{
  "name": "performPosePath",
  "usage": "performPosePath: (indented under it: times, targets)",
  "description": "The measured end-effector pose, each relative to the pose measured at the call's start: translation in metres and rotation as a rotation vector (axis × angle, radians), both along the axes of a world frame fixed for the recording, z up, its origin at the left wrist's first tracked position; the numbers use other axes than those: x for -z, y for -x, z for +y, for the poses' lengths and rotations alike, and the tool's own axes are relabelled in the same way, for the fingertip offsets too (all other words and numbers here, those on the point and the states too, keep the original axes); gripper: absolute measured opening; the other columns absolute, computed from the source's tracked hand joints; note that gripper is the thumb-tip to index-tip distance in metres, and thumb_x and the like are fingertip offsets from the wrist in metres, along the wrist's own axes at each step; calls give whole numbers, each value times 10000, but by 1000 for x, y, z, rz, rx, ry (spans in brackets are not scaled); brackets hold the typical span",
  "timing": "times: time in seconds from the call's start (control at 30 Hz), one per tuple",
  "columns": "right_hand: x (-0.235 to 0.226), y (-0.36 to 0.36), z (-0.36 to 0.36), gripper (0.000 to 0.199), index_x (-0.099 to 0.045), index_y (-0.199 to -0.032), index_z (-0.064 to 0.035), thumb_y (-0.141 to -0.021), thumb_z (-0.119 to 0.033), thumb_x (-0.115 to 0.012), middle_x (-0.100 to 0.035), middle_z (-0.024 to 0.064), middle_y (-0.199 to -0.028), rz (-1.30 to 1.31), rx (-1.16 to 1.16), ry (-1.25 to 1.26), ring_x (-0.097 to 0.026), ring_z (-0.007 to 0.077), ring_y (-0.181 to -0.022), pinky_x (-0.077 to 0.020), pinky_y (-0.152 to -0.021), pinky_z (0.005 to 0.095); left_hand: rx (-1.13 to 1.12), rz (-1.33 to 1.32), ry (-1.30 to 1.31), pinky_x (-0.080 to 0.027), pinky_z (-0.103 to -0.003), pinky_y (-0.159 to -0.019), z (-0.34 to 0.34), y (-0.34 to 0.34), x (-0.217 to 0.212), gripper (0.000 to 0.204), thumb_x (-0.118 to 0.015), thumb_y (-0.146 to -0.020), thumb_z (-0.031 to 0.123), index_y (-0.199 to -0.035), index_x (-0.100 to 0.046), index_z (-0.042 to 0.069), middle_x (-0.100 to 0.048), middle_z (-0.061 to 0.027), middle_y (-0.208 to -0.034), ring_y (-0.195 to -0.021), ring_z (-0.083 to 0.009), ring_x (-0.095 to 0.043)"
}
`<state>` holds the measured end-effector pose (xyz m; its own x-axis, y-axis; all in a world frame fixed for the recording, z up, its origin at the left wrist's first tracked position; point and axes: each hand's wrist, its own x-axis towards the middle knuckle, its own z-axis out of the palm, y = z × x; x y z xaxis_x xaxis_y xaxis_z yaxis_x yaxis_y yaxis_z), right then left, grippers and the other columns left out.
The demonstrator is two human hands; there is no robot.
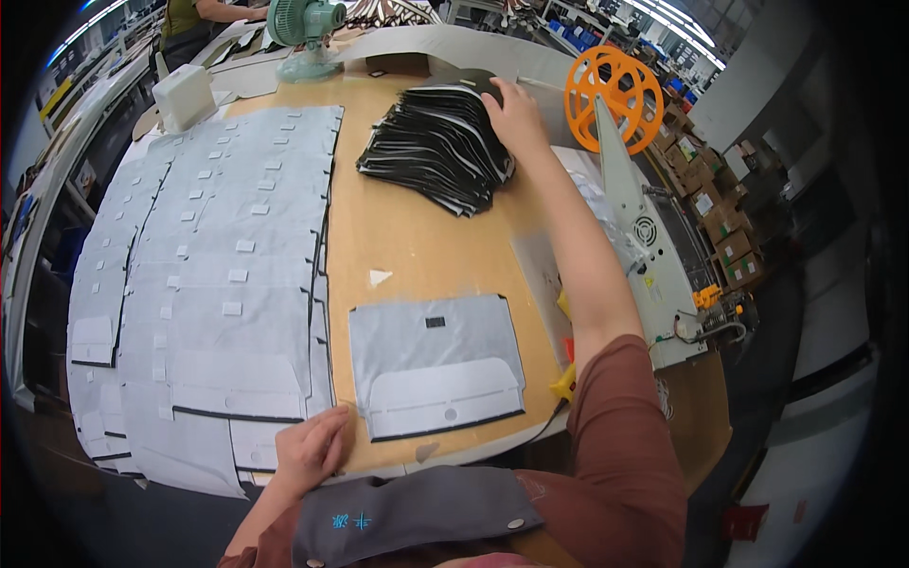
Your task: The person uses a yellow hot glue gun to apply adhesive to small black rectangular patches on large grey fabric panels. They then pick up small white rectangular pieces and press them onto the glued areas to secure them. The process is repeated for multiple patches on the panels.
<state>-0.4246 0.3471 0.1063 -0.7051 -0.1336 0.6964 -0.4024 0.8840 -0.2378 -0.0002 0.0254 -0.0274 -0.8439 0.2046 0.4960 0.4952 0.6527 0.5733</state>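
My right hand [518,118] reaches to the far side of the table, fingers stretched over the right edge of a fanned stack of black fabric pieces [436,142]. A dark olive piece [473,79] shows behind the stack, next to the fingertips. Closer to me lies a grey fabric panel [407,331] with a pale pocket-shaped piece, a small black patch and a black lower edge. My left hand [314,445] is curled closed at the table's front edge, left of that panel's lower corner. Whatever its fingers may hold is hidden.
Rows of overlapping grey panels [222,312] with small white tabs cover the left side. A white box [185,97] and green fan [306,33] stand at the back. On the right are an orange reel [614,99], a pale machine [653,275] and a yellow-handled tool [562,383].
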Motion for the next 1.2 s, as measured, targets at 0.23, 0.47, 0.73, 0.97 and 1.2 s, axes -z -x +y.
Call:
performPosePath:
  times: [0.23, 0.47, 0.73, 0.97, 1.2]
  targets:
    - [0, 86, -32, 678, -564, -1343, -161, -791, -542, -664, -596, 120, -1320, -248, -23, -109, -532, 317, -1248, -384, -1045, 495, -36, -65, -22, -528, -272, -520, -2, -2, 1, 230, -687, -739, -1, -958, -675, 67, -730, -68, -973, -611, -199, -667]
    - [3, 107, -22, 651, -624, -1300, -214, -759, -575, -669, -628, 87, -1301, -546, -34, -14, -563, 275, -1228, -339, -1056, 494, -29, -39, -30, -508, -254, -495, -1, 3, 1, 220, -701, -723, 8, -926, -677, 88, -731, -33, -936, -579, -169, -645]
    - [-27, 80, -38, 605, -643, -1276, -196, -786, -550, -672, -643, 87, -1273, -555, 32, -252, -610, 257, -1165, -443, -988, 414, -54, -66, -35, -513, -257, -512, -1, 2, -5, 218, -708, -725, 7, -925, -678, 87, -728, -29, -921, -601, -167, -651]
    - [-9, 103, -33, 653, -587, -1332, -101, -805, -469, -698, -637, 153, -1262, -647, -137, -5, -599, 301, -1156, -446, -982, 357, -37, -78, -42, -503, -256, -510, 0, 4, -6, 224, -709, -723, 2, -930, -679, 84, -726, -24, -927, -604, -162, -647]
    - [-14, 73, -67, 366, -689, -1192, -279, -886, -422, -548, -688, 69, -1178, -517, 283, -76, -623, 281, -1117, -261, -1075, 523, -46, -25, 0, -484, -250, -499, -4, 4, -3, 217, -710, -732, 23, -936, -681, 90, -726, -8, -935, -589, -147, -634]
